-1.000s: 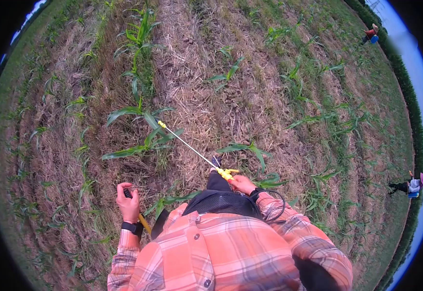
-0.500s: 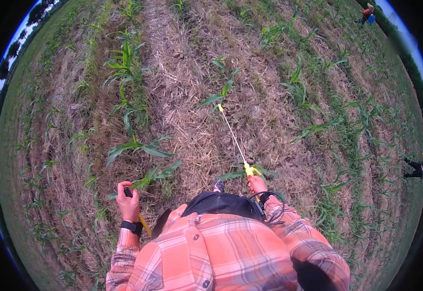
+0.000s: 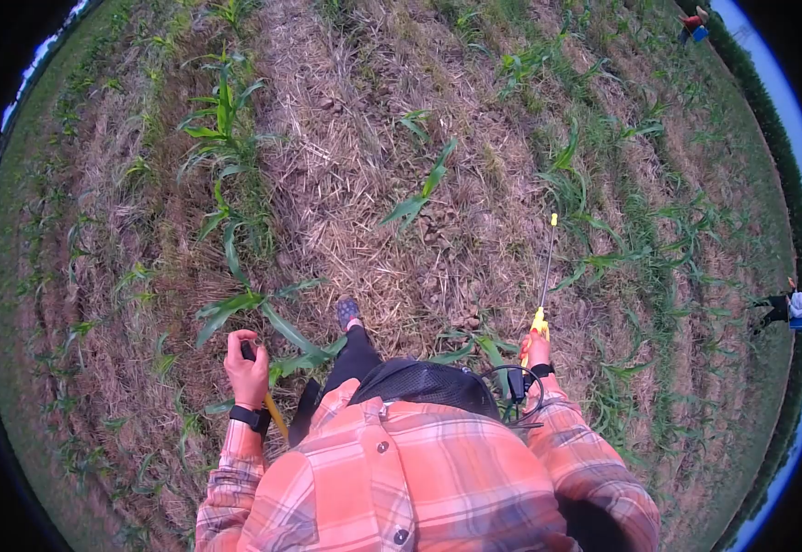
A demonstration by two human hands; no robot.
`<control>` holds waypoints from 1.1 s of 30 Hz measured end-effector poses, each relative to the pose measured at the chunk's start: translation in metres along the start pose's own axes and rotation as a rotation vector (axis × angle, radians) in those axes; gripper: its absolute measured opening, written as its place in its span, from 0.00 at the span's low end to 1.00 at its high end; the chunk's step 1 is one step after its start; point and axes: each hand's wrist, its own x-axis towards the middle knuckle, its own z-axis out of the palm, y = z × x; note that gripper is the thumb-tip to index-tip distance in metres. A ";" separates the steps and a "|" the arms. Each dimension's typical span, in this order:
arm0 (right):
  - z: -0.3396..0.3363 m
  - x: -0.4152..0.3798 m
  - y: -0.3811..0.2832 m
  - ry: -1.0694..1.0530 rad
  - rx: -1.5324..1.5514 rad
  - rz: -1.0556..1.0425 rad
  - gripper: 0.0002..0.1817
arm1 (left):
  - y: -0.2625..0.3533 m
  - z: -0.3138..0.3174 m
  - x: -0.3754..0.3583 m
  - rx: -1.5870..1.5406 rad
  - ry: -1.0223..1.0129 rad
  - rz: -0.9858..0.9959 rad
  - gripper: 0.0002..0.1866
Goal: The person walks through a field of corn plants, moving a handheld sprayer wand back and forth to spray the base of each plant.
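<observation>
My left hand (image 3: 248,377) is closed round the black grip of a yellow pump lever (image 3: 276,419), low on the left beside a broad-leaved corn plant (image 3: 301,357). In my right hand (image 3: 536,350) is the yellow handle of a spray wand (image 3: 547,269). The wand's thin metal tube points forward, and its yellow nozzle (image 3: 554,220) is above the ground near the green plants on the right. A black hose (image 3: 488,372) loops by my right wrist. Most of the lever's lower part is hidden by my body.
Rows of young corn (image 3: 226,115) and weeds run forward through dry straw (image 3: 327,184). A single corn plant (image 3: 424,191) grows ahead. My left shoe (image 3: 348,313) is on the straw. Two people, one at the far right (image 3: 795,308) and one at the upper right (image 3: 694,25), carry blue tanks.
My right hand has swung the wand to the right, away from the middle corn plant. My left foot has come forward into view. The left hand still grips the lever, slightly lower.
</observation>
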 end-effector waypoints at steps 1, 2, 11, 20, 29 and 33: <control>0.008 0.002 -0.003 0.001 0.003 -0.017 0.15 | -0.002 -0.001 0.013 -0.005 0.002 0.000 0.09; 0.006 -0.003 -0.006 -0.030 0.023 0.005 0.15 | -0.005 -0.002 0.018 -0.012 0.009 0.007 0.09; 0.149 -0.016 -0.052 -0.093 -0.233 0.037 0.12 | -0.030 -0.036 0.102 -0.065 0.023 -0.080 0.08; 0.276 -0.058 -0.087 -0.521 -0.775 -0.182 0.15 | -0.043 -0.039 0.155 -0.124 0.033 -0.074 0.09; 0.351 -0.053 -0.117 -0.983 -1.041 -0.329 0.18 | -0.029 -0.040 0.201 -0.082 0.119 -0.070 0.08; 0.375 -0.010 -0.130 -0.985 -1.060 -0.372 0.19 | -0.017 -0.027 0.237 -0.061 0.136 -0.074 0.08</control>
